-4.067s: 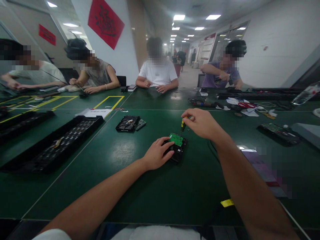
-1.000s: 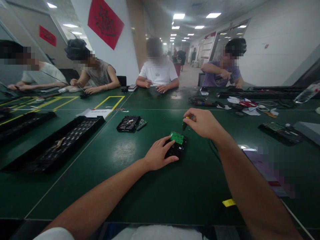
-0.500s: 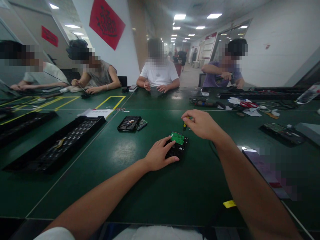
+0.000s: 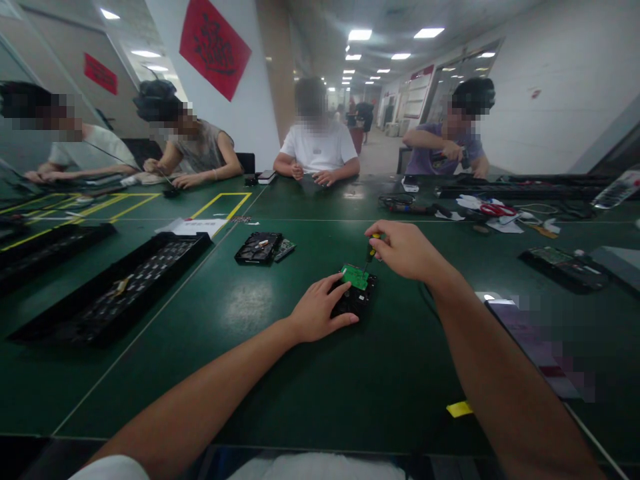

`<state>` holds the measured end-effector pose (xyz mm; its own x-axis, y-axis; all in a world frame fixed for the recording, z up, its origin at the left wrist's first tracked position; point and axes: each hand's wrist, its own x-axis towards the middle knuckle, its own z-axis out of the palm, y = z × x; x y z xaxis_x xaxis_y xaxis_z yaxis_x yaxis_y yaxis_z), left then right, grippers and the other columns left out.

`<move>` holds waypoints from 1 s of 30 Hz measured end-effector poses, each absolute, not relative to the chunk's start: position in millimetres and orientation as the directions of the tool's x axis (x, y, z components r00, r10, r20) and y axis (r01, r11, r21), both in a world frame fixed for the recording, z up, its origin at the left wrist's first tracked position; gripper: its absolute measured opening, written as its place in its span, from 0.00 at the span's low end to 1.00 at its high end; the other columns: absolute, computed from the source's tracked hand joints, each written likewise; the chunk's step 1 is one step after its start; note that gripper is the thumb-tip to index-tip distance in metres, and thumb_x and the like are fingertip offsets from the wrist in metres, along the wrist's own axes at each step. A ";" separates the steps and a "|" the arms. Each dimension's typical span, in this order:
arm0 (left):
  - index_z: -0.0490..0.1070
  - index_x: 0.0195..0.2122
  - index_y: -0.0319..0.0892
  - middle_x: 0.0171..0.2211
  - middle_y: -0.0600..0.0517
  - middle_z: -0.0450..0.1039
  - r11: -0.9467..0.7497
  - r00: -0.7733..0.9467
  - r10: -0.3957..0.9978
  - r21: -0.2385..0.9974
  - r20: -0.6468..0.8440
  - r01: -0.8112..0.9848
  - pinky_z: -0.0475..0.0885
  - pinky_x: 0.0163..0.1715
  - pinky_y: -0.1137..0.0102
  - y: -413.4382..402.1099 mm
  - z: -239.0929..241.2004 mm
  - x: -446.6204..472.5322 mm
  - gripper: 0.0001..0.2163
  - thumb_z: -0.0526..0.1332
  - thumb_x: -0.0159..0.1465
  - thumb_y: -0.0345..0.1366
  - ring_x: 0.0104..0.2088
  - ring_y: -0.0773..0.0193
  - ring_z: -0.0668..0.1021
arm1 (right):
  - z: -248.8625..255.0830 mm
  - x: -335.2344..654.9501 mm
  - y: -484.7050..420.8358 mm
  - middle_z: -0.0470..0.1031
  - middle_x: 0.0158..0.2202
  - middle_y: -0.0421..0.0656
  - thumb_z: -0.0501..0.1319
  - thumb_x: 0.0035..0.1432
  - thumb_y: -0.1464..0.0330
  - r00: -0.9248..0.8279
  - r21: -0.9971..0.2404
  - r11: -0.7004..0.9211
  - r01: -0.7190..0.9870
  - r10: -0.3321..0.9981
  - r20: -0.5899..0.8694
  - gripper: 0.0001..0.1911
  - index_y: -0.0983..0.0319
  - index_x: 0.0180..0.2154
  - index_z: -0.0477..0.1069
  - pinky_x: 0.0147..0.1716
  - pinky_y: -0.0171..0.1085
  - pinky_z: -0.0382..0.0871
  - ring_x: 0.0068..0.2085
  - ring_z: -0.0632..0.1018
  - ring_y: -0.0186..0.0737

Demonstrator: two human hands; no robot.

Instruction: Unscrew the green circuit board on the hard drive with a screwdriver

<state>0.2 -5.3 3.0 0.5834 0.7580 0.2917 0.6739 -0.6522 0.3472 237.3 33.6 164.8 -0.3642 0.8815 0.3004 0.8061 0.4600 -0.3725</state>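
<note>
A black hard drive (image 4: 361,299) with a green circuit board (image 4: 355,276) on top lies on the green table (image 4: 310,373) in front of me. My left hand (image 4: 315,312) rests on its near left side, fingers wrapped round the edge, holding it down. My right hand (image 4: 406,250) is closed on a small screwdriver (image 4: 371,251) with a yellow and black handle. The screwdriver stands nearly upright, its tip at the board's far right corner.
A second black drive (image 4: 259,247) with a loose circuit board lies further left. Long black trays (image 4: 115,283) sit at the left. Several people work along the far side. Tools, cables and scissors (image 4: 493,209) lie at the right, with another drive (image 4: 563,262).
Both hands have stayed on the drive and the screwdriver. The right hand's fingers have shifted slightly on the handle. The camera has drifted a little.
</note>
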 end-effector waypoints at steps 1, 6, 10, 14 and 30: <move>0.60 0.75 0.46 0.74 0.37 0.57 -0.653 0.583 0.757 0.347 0.294 0.673 0.65 0.70 0.43 -5.1 2.5 0.0 0.40 0.59 0.70 0.66 0.72 0.38 0.66 | 164.8 237.0 34.0 0.86 0.42 0.48 0.58 0.71 0.71 -0.379 -0.367 0.477 0.799 0.872 0.309 0.13 0.63 0.49 0.80 0.41 0.39 0.71 0.35 0.83 0.42; 0.59 0.75 0.47 0.74 0.38 0.57 -0.657 0.585 0.754 0.348 0.297 0.669 0.65 0.70 0.43 -4.6 1.2 -0.4 0.40 0.59 0.70 0.66 0.72 0.38 0.65 | 163.2 236.8 35.8 0.86 0.44 0.47 0.57 0.71 0.69 -0.414 -0.327 0.530 0.782 0.835 0.364 0.13 0.61 0.44 0.81 0.44 0.40 0.70 0.41 0.83 0.45; 0.59 0.75 0.46 0.74 0.37 0.57 -0.656 0.586 0.755 0.351 0.295 0.668 0.64 0.70 0.43 -5.0 2.3 0.3 0.41 0.59 0.70 0.66 0.72 0.38 0.65 | 161.9 237.6 35.7 0.86 0.42 0.49 0.64 0.69 0.63 -0.295 -0.324 0.427 0.844 0.875 0.385 0.10 0.61 0.43 0.80 0.43 0.42 0.70 0.43 0.83 0.49; 0.60 0.75 0.46 0.74 0.37 0.57 -0.653 0.585 0.757 0.358 0.291 0.667 0.64 0.70 0.43 -5.5 3.4 0.5 0.40 0.60 0.70 0.66 0.72 0.38 0.65 | 163.0 237.9 34.2 0.86 0.38 0.48 0.64 0.69 0.63 -0.274 -0.332 0.392 0.858 0.896 0.350 0.10 0.62 0.43 0.80 0.42 0.41 0.71 0.40 0.84 0.48; 0.60 0.75 0.45 0.74 0.37 0.57 -0.651 0.585 0.759 0.352 0.286 0.672 0.65 0.70 0.44 -5.9 4.4 0.7 0.40 0.59 0.70 0.66 0.72 0.38 0.66 | 160.4 236.1 36.4 0.85 0.44 0.52 0.66 0.68 0.63 -0.291 -0.239 0.398 0.886 0.877 0.381 0.10 0.63 0.44 0.79 0.46 0.43 0.70 0.46 0.83 0.51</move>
<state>0.7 -5.9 4.4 0.5853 0.7587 0.2860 0.6723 -0.6513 0.3520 236.1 36.4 160.4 -0.2912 0.8773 0.3815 0.8858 0.3978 -0.2389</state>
